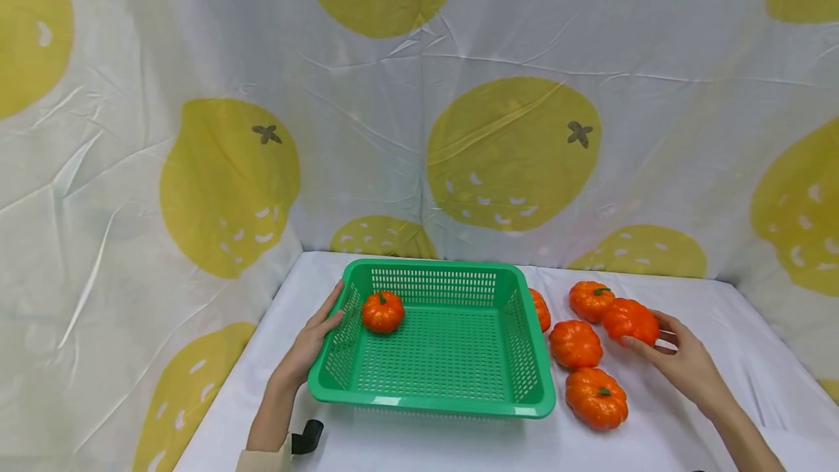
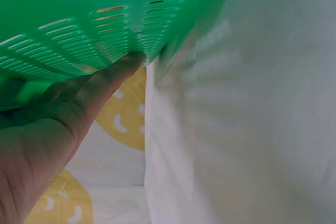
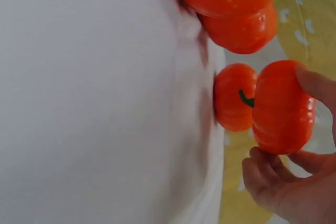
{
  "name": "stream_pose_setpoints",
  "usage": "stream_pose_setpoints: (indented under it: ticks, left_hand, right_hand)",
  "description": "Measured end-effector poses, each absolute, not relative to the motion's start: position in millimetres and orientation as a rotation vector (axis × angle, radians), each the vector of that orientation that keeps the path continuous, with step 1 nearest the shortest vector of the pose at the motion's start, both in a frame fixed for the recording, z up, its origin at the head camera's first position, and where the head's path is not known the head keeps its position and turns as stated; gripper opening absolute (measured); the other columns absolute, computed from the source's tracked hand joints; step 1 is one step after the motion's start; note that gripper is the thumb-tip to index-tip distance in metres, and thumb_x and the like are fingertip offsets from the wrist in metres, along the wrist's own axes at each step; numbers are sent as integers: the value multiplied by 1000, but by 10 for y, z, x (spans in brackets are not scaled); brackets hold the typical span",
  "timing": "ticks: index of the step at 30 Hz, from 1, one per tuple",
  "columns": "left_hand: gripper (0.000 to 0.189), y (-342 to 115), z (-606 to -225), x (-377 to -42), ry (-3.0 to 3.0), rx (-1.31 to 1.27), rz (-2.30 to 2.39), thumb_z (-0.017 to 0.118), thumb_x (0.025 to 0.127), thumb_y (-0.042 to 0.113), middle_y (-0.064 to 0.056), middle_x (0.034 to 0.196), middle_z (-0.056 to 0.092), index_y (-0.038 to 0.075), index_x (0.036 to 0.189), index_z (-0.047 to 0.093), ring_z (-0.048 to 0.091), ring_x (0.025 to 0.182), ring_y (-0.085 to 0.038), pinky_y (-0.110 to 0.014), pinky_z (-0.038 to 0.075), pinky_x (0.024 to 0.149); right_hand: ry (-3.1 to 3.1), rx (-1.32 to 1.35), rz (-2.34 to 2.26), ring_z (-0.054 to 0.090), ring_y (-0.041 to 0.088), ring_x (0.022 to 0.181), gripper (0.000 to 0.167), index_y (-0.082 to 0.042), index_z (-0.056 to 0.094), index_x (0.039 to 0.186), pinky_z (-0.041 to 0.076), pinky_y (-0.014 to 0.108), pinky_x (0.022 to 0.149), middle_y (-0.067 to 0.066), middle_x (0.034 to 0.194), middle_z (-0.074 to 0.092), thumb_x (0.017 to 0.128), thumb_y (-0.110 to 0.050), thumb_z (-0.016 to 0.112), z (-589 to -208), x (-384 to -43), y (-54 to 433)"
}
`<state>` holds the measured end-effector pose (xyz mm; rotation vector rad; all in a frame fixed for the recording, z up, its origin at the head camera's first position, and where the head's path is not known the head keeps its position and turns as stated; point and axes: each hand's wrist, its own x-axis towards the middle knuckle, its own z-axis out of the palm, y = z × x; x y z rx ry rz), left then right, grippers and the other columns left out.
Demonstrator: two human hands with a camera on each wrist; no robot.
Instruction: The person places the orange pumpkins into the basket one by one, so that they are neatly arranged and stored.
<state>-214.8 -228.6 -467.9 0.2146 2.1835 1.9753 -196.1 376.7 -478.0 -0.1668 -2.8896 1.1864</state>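
Observation:
My left hand (image 1: 306, 347) grips the left side of a green plastic basket (image 1: 432, 408), thumb at the rim. In the left wrist view, the fingers (image 2: 113, 80) of this hand lie against the outside of the basket's slotted wall (image 2: 31, 3). One small orange pumpkin (image 1: 383, 312) with a green stem sits inside the basket, near its left wall. At the right, my right hand (image 1: 684, 359) holds another orange pumpkin (image 1: 631, 322) between thumb and fingers. In the right wrist view that pumpkin (image 3: 283, 107) is off the white cloth, its green stem pointing left.
Right of the basket, several more pumpkins stand on the white-covered table (image 1: 682, 428): one at the back (image 1: 591, 301), one in the middle (image 1: 575, 344), one in front (image 1: 596, 398), and one partly hidden by the rim (image 1: 540, 310). A lemon-print curtain (image 1: 367, 144) hangs behind.

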Motion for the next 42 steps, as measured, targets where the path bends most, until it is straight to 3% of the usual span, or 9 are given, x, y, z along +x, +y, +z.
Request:
stream_pose_setpoints:
  ticks: [5,11,24,35,38,42]
  left_hand:
    - [60,-2294,-4684,-2144,2172,203,1979,36,113,30,1,177,-2,30,168,11,-9,163,-31,-62,1,128]
    - [60,-2297,-4688,-2141,2168,194,1983,35,114,29,0,177,-3,31,168,11,-9,162,-32,-63,3,128]
    - [60,-2296,-4684,-2144,2189,213,1974,35,114,29,0,177,-2,30,168,11,-10,162,-31,-63,0,128]
    - [60,-2289,-4693,-2160,2182,226,1977,35,114,28,1,177,-3,28,168,10,-11,162,-31,-62,-1,128]
    - [60,-2288,-4691,-2160,2187,223,1974,35,114,29,0,177,-3,28,168,10,-11,162,-31,-62,-1,128]
    - [60,-2285,-4689,-2158,2178,223,1980,35,114,28,0,177,-3,28,168,10,-10,162,-31,-62,0,128]
  right_hand:
    - [-2844,-148,1240,47,58,126,99,8,18,161,46,7,66,39,150,35,97,-48,69,-4621,-1939,3623]
    - [-2805,-104,1257,52,53,121,98,4,20,162,52,12,68,37,150,38,96,-47,71,-4472,-1963,3418]
    - [-2754,148,1235,52,32,116,80,-6,36,159,51,17,76,24,147,51,96,-40,73,-4264,-2079,2978]
    - [-2730,312,1361,58,39,124,77,-11,36,159,53,23,84,19,149,53,97,-36,73,-4095,-2191,2675]
    - [-2705,340,1368,61,30,119,74,-11,41,157,55,23,84,17,146,56,96,-35,75,-4066,-2219,2603]
    - [-2689,342,1402,59,7,107,71,-8,44,155,55,22,82,15,140,59,96,-33,74,-4074,-2240,2548]
